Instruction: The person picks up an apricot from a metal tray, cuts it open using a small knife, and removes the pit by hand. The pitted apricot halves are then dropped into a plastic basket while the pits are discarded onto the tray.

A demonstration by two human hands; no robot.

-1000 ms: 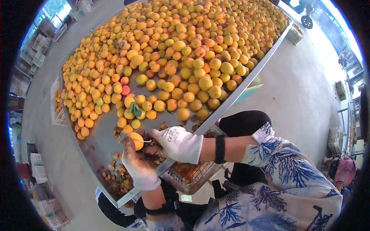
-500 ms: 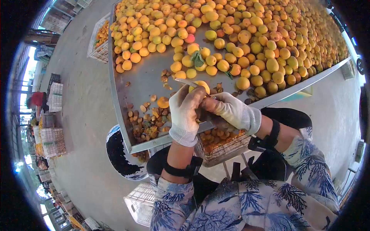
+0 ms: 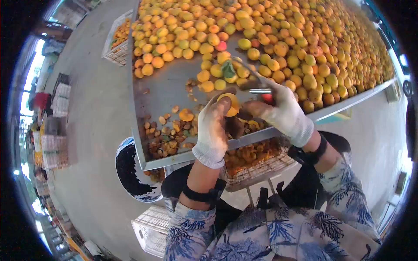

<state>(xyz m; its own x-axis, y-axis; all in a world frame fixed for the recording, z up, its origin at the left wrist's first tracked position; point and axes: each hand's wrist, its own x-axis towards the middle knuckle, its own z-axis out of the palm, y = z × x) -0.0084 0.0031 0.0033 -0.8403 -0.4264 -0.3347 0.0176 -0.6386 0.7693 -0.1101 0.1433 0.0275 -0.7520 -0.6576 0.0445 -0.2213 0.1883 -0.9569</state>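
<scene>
My left hand (image 3: 214,126), in a white glove with dark stained fingers, is closed on a yellow-orange fruit (image 3: 234,104) above the front of the metal table (image 3: 174,82). To its right, my right hand (image 3: 283,108), gloved too, grips a small tool (image 3: 261,91) with a shiny blade and a red part. The tool stands apart from the fruit. Pits and scraps (image 3: 167,139) lie on the table left of my left hand. Many whole fruits (image 3: 305,56) cover the far and right parts of the table.
Below the table's front edge, a crate (image 3: 257,167) holds orange fruit pieces. A round dark container (image 3: 135,174) stands at the left, with a white crate (image 3: 152,228) nearer me. Another crate of fruit (image 3: 117,41) stands beyond. Stacked crates (image 3: 54,150) and a person in red (image 3: 41,101) are far left.
My right hand has moved right, away from my left hand, taking the tool off the fruit. The fruit now shows more openly in my left hand. The view has shifted slightly.
</scene>
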